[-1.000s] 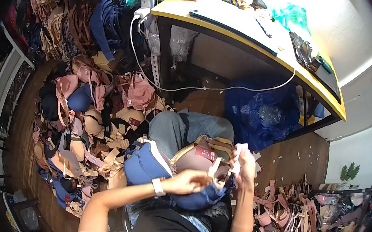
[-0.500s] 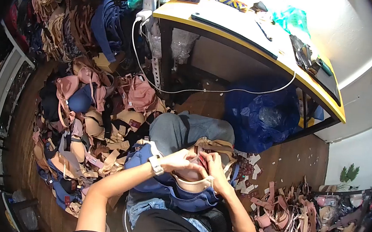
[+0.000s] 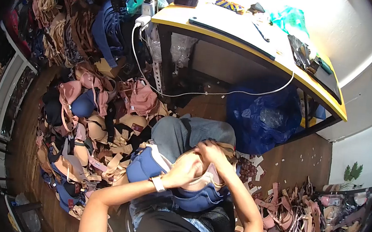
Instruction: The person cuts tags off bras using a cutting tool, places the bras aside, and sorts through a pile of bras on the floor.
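Bras lie in a nested bunch across my lap. A blue bra (image 3: 143, 168) is on the left side, and beige and pink cups (image 3: 212, 176) sit inside another blue cup (image 3: 193, 201) in front of me. My left hand (image 3: 186, 170), with a white watch (image 3: 158, 184) on its wrist, is closed on the cup edge of the beige bra. Just to its upper right, my right hand (image 3: 212, 155) bends over the far edge of the same bunch, its fingers curled round the fabric. Its fingertips are shaded and partly hidden.
A large heap of bras (image 3: 82, 142) covers the floor at left, and another pile (image 3: 290, 220) lies at right. Ahead stands a yellow-edged table (image 3: 247, 34) with a hanging white cable (image 3: 224, 93). Under it sits a blue plastic bag (image 3: 262, 119). Small paper labels litter the floor.
Half a second ago both hands met with fingertips together over the cup. Now my right hand has shifted up to the bunch's far edge, and my left hand has turned inward and drawn slightly apart.
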{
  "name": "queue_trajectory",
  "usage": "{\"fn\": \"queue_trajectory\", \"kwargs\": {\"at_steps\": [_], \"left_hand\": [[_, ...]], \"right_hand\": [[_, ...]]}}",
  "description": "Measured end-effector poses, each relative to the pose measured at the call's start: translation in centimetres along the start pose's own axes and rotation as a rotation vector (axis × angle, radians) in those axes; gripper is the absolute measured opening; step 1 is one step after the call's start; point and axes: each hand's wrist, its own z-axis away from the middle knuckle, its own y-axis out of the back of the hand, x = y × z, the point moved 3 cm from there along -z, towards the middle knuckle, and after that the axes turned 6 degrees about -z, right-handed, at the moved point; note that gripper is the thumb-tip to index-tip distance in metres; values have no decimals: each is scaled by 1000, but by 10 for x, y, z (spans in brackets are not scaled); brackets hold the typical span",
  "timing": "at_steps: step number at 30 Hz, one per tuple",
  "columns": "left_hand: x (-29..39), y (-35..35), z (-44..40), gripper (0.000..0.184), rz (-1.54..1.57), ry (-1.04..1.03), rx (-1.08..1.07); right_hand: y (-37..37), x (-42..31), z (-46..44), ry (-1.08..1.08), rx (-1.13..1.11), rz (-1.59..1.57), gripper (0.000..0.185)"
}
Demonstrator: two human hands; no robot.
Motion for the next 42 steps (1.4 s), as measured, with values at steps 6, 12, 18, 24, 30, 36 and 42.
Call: {"fn": "queue_trajectory", "kwargs": {"at_steps": [6, 12, 18, 24, 30, 36, 42], "left_hand": [[-43, 13, -15, 29, 377, 516, -408], [-18, -10, -11, 18, 646, 476, -367], [20, -25, 17, 16, 392, 222, -482], [-19, 9, -8, 27, -183, 189, -16], [-65, 14, -25, 44, 462, 676, -450], [-43, -2, -5, 45, 515, 709, -182], [-2, -19, 19, 29, 265, 238, -263]], "right_hand": [[19, -25, 50, -57, 139, -285, 45], [10, -20, 68, 43, 396, -474, 17], [65, -3, 18, -287, 470, -557, 27], [-2, 3, 4, 59, 124, -152, 25], [14, -12, 46, 12, 193, -368, 31], [-2, -3, 49, -96, 277, -442, 17], [31, 18, 9, -188, 481, -410, 12]]}}
